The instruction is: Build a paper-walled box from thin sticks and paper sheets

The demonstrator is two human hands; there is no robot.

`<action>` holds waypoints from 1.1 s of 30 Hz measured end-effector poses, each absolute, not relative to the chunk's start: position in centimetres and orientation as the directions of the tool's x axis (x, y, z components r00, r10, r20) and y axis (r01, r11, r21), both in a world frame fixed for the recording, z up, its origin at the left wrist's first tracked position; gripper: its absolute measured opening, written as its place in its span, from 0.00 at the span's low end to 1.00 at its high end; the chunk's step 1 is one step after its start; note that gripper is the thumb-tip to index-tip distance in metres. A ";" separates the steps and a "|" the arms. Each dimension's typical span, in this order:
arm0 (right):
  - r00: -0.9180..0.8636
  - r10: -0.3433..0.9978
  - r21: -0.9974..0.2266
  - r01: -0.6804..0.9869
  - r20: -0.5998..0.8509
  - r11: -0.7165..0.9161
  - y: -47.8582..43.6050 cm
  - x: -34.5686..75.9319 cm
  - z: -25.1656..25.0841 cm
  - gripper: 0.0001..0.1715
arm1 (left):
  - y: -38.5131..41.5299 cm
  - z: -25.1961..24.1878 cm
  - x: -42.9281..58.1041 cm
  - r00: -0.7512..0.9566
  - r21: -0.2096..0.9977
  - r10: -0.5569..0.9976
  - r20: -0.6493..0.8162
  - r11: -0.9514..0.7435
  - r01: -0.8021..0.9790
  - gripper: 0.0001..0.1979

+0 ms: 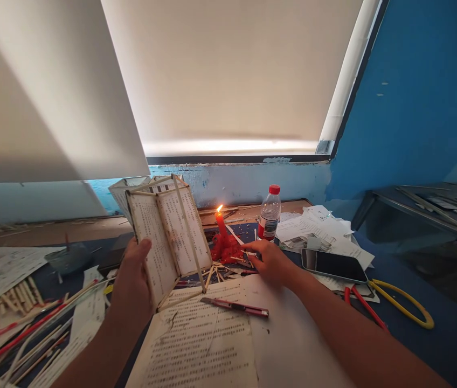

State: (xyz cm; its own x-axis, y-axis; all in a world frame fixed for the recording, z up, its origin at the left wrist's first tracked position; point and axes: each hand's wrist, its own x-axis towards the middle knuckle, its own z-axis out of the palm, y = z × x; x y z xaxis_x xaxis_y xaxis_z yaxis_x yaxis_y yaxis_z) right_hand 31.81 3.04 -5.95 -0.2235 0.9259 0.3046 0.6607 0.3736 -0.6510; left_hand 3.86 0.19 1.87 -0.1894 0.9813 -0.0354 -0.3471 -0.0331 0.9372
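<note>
My left hand [133, 283] grips a box-like frame of thin sticks covered with printed paper [170, 231], holding it upright above the table. My right hand [268, 261] reaches forward to the table beside a lit red candle [221, 223] that stands in a pool of red wax [225, 248]. Its fingers are pinched together on thin sticks [241, 260] lying by the wax. A red utility knife [236, 307] lies on printed sheets [200, 339] between my arms.
A plastic water bottle with a red cap [269, 213] stands behind my right hand. A phone [332, 265] lies on papers at the right, with yellow-handled scissors [404, 302] beyond it. Loose sticks and red rods [22, 328] litter the left. A blue wall rises at the right.
</note>
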 end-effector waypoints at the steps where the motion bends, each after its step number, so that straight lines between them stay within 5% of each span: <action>1: -0.226 0.927 -0.649 0.664 0.301 0.373 3.0 31.8 -5.9 0.20 | 0.2 1.8 3.8 -0.184 0.939 0.982 -0.034 -0.031 -0.342 0.28; 8: -0.197 0.932 -0.678 0.643 0.305 0.357 2.9 31.8 -5.5 0.10 | 0.3 1.6 3.5 -0.196 0.946 0.980 -0.030 -0.036 -0.322 0.29; 17: -0.166 0.933 -0.709 0.612 0.319 0.351 3.0 31.7 -5.6 0.08 | 0.2 2.3 4.6 -0.261 0.935 0.965 -0.027 -0.068 -0.349 0.18; 33: -0.219 0.930 -0.660 0.657 0.297 0.365 2.8 31.7 -5.6 0.15 | 0.2 2.5 4.9 -0.272 0.926 0.962 -0.004 -0.099 -0.365 0.24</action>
